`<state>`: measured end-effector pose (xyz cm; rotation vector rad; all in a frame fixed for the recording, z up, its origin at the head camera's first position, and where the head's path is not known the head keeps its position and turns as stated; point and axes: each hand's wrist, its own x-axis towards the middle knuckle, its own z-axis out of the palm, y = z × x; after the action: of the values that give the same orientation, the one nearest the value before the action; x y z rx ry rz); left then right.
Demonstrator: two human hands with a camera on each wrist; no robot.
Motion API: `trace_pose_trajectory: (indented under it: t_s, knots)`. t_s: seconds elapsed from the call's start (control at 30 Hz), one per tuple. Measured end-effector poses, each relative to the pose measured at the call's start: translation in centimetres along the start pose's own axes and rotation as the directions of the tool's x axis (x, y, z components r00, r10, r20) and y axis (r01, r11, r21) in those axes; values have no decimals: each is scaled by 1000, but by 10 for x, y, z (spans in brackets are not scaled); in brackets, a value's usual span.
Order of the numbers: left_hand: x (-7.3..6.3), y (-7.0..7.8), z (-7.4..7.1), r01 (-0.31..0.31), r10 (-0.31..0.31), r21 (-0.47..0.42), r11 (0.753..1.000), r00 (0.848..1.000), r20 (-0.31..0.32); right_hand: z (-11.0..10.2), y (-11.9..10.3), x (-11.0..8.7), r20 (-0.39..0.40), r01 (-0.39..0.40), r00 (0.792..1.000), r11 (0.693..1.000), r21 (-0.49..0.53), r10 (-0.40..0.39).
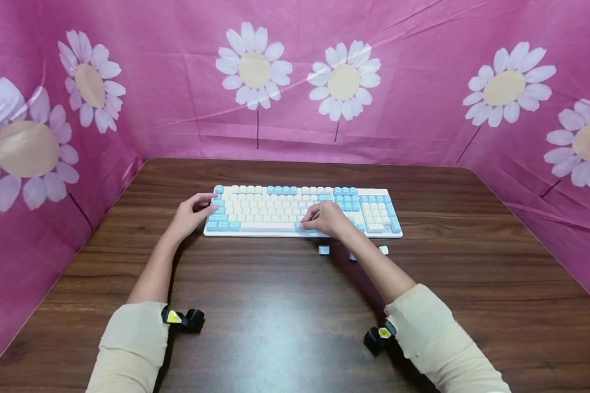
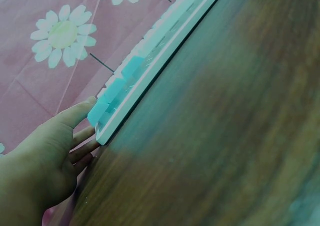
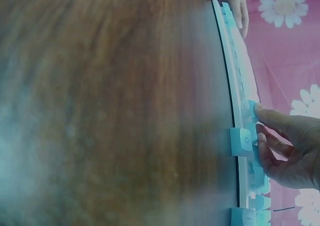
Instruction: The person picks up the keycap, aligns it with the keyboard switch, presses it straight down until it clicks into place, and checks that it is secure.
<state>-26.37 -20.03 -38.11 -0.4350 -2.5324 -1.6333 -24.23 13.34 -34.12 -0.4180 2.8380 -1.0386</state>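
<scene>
A white and light-blue computer keyboard [image 1: 270, 226] lies flat on the table. My left hand [image 1: 188, 216] grips its left end, with the thumb on the blue keys at that edge and the other fingers beside the end in the left wrist view. At the bottom row, right of the space bar, my right hand [image 1: 330, 219] pinches a blue keycap [image 3: 253, 110] between thumb and fingertips. Whether that keycap sits fully down in its slot, I cannot tell. In front of the keyboard lie a loose blue keycap [image 1: 324, 250], another blue keycap [image 1: 352, 257] partly behind my forearm, and a white keycap [image 1: 383, 250].
The brown wooden table [image 1: 255, 305] reaches toward me and to both sides. A pink cloth [image 1: 295, 131] with large white daisies hangs behind it and along both sides. Black wrist cameras sit on both sleeves.
</scene>
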Motion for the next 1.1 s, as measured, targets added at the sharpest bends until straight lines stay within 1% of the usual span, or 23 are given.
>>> trace_pose_trajectory:
  t_s: [0.17,0.23,0.33,0.47,0.53,0.67,0.9,1.03,1.1]
  knots:
    - [-8,21,0,14,-14,-28,1000,1000,4,1,-1,0,3,-15,1000,1000,-17,15]
    - [-9,23,0,24,-24,-23,999,1000,8,1,-1,1,5,-19,1000,1000,-19,20]
    - [-5,10,0,21,-21,-6,1000,1000,11,1,-1,2,4,-17,1000,999,-28,17]
    - [2,-10,0,8,-8,11,1000,1000,-1,1,-2,2,6,-20,1000,999,-41,20]
    - [2,-11,-1,8,-8,3,1000,1000,-6,0,-3,2,11,-27,1000,999,-48,27]
    - [2,-9,-1,18,-18,4,1000,1000,-5,-1,-4,3,18,-34,999,997,-68,36]
    - [2,-9,1,19,-19,6,1000,1000,0,-2,-4,4,36,-70,997,993,-92,74]
    - [2,-9,2,12,-12,0,1000,1000,-5,-2,-4,5,33,-66,997,993,-102,70]
    - [2,-9,1,16,-16,2,1000,1000,-8,-2,-5,5,37,-52,998,992,-111,56]
